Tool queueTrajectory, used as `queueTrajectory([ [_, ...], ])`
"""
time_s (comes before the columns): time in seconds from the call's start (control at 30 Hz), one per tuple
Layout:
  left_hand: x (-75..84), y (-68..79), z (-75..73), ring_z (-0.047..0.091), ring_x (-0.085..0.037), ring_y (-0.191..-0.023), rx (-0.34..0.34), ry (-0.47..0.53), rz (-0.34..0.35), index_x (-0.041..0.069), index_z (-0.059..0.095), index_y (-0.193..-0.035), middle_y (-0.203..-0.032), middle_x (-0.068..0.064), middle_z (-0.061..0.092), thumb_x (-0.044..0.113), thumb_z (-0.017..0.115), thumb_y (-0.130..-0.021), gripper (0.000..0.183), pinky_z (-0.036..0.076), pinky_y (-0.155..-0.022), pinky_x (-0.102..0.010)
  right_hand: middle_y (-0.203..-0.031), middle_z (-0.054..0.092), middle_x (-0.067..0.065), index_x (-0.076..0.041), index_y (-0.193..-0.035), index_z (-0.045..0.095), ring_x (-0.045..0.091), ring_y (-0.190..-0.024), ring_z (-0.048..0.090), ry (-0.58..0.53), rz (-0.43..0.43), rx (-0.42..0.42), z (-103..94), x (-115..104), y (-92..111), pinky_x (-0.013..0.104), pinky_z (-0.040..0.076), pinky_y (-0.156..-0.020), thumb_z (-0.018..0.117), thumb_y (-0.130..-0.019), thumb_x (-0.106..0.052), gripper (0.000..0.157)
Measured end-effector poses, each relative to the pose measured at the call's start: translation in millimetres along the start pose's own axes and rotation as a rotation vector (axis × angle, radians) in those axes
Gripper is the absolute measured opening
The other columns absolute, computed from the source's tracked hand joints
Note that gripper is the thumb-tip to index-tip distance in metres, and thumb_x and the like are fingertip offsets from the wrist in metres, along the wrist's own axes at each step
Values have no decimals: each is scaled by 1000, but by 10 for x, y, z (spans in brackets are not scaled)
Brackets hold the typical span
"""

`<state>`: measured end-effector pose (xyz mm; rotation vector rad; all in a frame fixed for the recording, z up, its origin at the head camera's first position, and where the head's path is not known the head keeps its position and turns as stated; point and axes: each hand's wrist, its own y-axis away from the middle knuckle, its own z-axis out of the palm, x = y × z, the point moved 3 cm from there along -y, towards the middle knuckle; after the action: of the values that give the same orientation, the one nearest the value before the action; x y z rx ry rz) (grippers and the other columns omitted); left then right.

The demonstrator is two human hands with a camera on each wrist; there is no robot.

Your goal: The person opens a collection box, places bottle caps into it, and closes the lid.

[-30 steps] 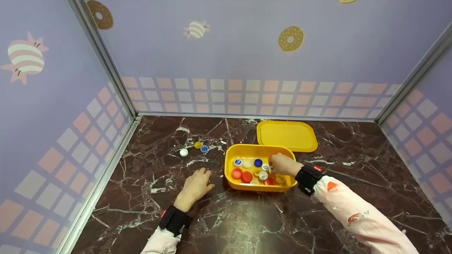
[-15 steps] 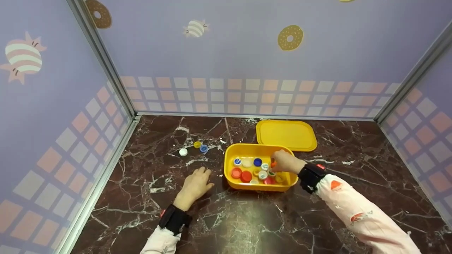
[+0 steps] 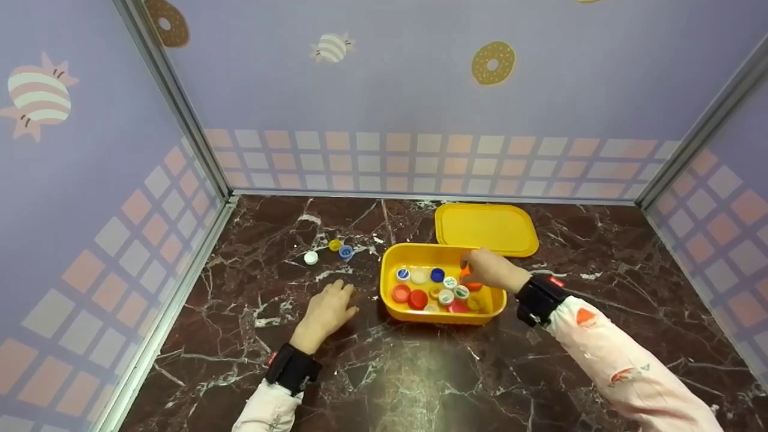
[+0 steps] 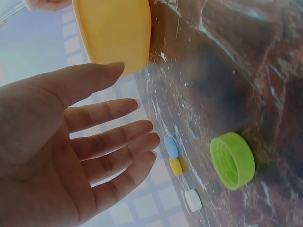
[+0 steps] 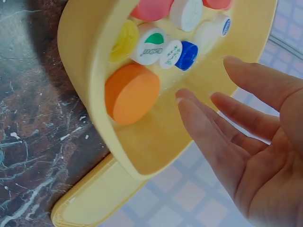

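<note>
My right hand is over the back right part of a yellow plastic box, its fingers apart and holding nothing. Below them an orange bottle cap leans against the inside wall in the right wrist view. Several other caps lie on the box floor, among them a red cap, a dark blue cap and a white cap with a green mark. To the left of the box my left hand hovers with relaxed fingers. A green cap lies near it, hidden in the head view.
A flat yellow lid lies behind the box. At the left on the dark marbled table are a white cap, a yellow cap and a light blue cap. Patterned panels enclose the back and sides.
The orange cap, in my right fingers half a second ago, now lies in the box. My right hand has opened and drawn slightly to the right. The left hand has shifted a little left.
</note>
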<state>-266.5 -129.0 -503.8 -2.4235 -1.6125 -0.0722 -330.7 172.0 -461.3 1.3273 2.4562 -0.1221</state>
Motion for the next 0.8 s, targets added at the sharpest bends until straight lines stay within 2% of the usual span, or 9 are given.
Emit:
queueTrajectory([
  [0.2, -103, -19, -48, 54, -33, -79, 6, 2, -25, 1, 55, -92, -90, -14, 52, 22, 72, -75, 32, 47, -59, -44, -74, 59, 8, 1, -86, 61, 18, -62, 54, 17, -90, 87, -65, -75, 81, 32, 45, -58, 73, -74, -9, 19],
  [0.37, -254, -53, -76, 55, -33, -80, 5, -19, -60, 0, 54, -92, -91, -15, 52, 20, 71, -76, 31, 47, -59, -44, -72, 59, 5, 2, -87, 62, 19, -64, 56, -23, -119, 141, -154, -89, 173, 32, 47, -58, 72, -76, -8, 18],
  [0.57, -452, -88, -98, 54, -36, -84, -19, -35, -124, -2, 56, -103, -94, -18, 52, 19, 71, -76, 37, 47, -63, -46, -76, 61, 7, 3, -88, 63, 20, -67, 58, -108, -111, 221, -260, 5, 326, 32, 48, -60, 69, -77, -3, 14],
  [0.8, -629, -122, -105, 55, -36, -81, 5, -26, -165, -2, 56, -97, -92, -18, 53, 16, 70, -76, 31, 47, -59, -47, -79, 63, 8, 2, -88, 63, 19, -68, 60, -175, -47, 296, -380, 194, 554, 32, 49, -60, 66, -80, -4, 11],
])
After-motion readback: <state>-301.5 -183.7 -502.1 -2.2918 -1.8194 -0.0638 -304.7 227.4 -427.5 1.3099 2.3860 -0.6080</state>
